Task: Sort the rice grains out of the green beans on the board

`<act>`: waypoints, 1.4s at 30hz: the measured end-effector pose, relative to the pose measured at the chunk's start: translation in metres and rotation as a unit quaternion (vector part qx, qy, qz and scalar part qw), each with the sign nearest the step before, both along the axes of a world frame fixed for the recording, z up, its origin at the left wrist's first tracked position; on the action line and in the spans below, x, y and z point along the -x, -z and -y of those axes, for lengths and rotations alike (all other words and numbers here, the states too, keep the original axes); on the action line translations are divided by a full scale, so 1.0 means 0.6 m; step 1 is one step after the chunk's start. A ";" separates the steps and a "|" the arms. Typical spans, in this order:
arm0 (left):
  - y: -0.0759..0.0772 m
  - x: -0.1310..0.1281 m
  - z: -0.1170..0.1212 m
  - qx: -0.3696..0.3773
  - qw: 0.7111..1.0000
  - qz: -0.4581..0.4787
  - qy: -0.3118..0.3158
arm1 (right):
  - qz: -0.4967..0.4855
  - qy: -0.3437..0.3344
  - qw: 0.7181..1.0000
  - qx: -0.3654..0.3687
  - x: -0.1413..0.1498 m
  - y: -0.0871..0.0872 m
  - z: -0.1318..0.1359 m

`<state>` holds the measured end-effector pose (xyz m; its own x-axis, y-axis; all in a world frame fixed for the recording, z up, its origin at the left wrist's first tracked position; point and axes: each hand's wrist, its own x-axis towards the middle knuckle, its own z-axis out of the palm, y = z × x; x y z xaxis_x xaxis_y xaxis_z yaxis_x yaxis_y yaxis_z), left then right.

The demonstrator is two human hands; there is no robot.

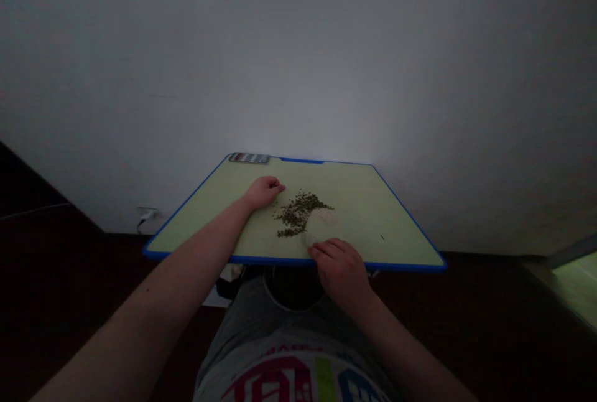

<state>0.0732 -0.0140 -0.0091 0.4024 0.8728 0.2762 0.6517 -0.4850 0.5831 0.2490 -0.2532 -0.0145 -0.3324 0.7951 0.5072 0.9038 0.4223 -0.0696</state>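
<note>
You are working at a blue-edged green table (368, 215). Your left hand (263, 192) is resting curled and empty beside a heap of dark seeds (296, 215); your right hand (340, 271) is curving over a pale scrap (310, 239), its grip unclear in this dim view. A hasty sweep risks scattering seeds.

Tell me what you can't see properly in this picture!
In the head view:
The small greenish-brown bits: too small to tell what they are.
The pale piece by the right hand: fingers cover part of it.
The striped packet on the table: too small to read.
The shirt print: cut off by the bottom edge.
</note>
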 end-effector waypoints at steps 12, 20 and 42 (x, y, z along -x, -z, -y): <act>-0.002 0.004 0.004 0.010 1.000 0.018 0.004 | -0.077 0.020 0.997 0.002 -0.052 -0.009 -0.003; -0.003 0.002 0.005 0.002 1.000 0.006 0.001 | -0.120 0.086 0.989 0.020 -0.084 -0.029 -0.034; 0.000 0.003 0.004 0.007 1.000 0.019 0.005 | -0.149 0.142 0.978 0.024 -0.087 -0.024 -0.051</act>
<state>0.0715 -0.0165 -0.0091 0.3996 0.8728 0.2803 0.6239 -0.4830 0.6144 0.3010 -0.2224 0.0001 0.0625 0.8595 0.5072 0.9207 0.1465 -0.3618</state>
